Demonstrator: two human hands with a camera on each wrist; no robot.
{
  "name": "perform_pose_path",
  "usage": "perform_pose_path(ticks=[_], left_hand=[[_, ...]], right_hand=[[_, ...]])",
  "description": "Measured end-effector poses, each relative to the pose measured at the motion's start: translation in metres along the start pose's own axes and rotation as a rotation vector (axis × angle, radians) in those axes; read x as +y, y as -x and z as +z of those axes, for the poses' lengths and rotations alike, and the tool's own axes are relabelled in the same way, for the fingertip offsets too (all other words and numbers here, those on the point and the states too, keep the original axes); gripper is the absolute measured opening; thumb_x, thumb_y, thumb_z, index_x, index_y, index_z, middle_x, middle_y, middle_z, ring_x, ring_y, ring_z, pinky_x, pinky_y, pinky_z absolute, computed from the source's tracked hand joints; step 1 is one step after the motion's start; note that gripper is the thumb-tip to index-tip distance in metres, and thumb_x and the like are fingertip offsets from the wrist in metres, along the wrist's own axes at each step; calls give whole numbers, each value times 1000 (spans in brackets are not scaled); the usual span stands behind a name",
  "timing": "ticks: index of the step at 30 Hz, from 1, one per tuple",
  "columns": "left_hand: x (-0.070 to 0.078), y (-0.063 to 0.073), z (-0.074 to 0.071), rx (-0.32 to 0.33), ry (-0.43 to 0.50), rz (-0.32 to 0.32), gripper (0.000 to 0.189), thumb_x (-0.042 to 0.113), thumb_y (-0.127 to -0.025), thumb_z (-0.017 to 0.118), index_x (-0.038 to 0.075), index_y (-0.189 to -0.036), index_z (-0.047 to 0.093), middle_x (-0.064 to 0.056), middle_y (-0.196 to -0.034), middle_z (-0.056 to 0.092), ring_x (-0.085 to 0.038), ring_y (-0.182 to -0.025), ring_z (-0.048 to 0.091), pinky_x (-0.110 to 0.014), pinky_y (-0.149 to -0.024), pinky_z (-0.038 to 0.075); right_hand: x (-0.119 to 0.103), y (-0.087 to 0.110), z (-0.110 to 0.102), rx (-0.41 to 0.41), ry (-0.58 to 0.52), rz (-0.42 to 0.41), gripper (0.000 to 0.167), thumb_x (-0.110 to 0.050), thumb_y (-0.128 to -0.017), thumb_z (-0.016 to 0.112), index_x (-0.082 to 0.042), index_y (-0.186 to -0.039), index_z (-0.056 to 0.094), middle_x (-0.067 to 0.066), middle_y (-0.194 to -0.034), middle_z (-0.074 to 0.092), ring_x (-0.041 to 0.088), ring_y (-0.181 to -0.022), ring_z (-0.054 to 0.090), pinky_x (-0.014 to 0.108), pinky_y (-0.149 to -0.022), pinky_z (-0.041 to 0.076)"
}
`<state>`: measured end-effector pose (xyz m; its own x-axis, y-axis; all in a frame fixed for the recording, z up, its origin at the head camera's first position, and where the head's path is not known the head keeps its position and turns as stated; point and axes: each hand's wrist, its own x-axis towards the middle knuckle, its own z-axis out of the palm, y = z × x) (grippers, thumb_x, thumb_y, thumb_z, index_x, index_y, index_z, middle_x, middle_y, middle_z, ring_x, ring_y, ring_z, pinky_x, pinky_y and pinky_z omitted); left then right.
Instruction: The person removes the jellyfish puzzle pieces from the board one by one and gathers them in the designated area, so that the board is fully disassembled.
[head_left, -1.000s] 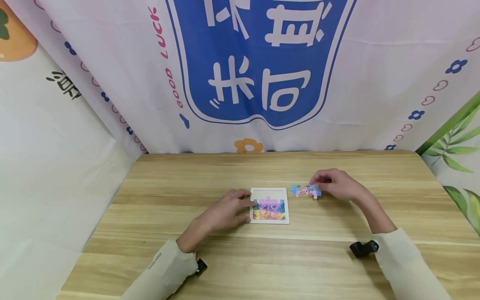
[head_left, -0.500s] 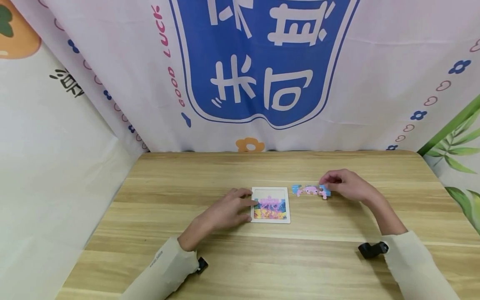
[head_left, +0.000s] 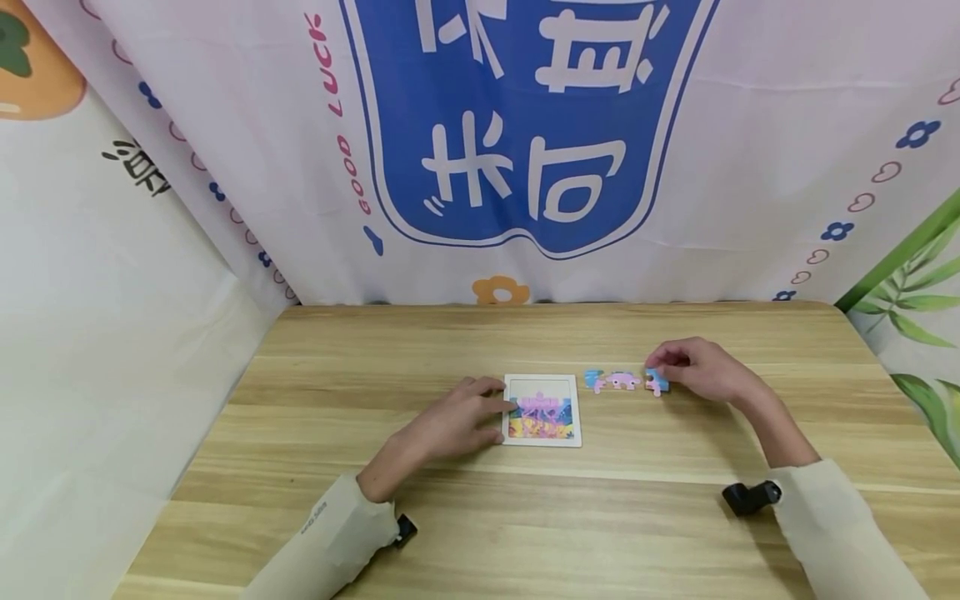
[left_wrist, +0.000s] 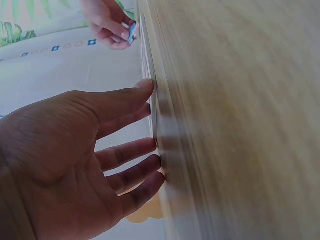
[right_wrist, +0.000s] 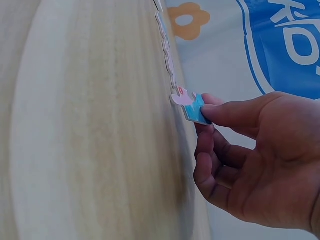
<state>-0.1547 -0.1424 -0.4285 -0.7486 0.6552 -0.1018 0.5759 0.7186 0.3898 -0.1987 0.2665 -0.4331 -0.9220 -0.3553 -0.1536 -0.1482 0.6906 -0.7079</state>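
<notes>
A small white-framed jigsaw puzzle board lies flat mid-table. Its lower part shows pink, blue and yellow picture pieces; its top strip is bare. My left hand rests at the board's left side, fingers spread, with fingertips on its edge. To the right, my right hand pinches a blue-and-pink puzzle piece between thumb and fingertips, tilted up off the table in the right wrist view. Between that piece and the board lie a blue-and-pink puzzle piece and a pink puzzle piece side by side.
The wooden table runs back to a printed curtain. Another white cloth hangs along the left side. Black wrist cameras sit below both cuffs.
My right hand has moved right with its puzzle piece, opening a gap between it and the pink piece. My left hand stays at the board's edge.
</notes>
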Motion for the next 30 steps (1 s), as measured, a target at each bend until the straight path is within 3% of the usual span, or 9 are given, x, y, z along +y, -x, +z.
perform_pose_path(ticks=[11,20,30], left_hand=[[-2,-1,2,-3,-7,2,46,26,-101,78,12,-144,70,-18,-160,53,-40,-145,51,-53,-118,49],[-2,-1,2,-7,-9,-2,46,26,-101,78,11,-144,70,-18,-160,53,-40,-146,51,-53,-119,48],[-1,-2,2,-16,-5,-19,47,27,-102,77,12,-145,69,-17,-161,53,-38,-146,50,-52,-118,49]], right_hand=[[6,-9,7,27,67,-4,15,-7,-105,66,-7,-114,78,9,-108,75,20,-97,60,33,-85,50],[2,-8,7,23,72,-50,20,-2,-93,76,-2,-113,76,7,-99,74,17,-89,60,24,-74,49],[1,-8,8,25,83,-42,20,0,-93,75,-2,-113,76,8,-100,73,18,-89,59,26,-74,49]])
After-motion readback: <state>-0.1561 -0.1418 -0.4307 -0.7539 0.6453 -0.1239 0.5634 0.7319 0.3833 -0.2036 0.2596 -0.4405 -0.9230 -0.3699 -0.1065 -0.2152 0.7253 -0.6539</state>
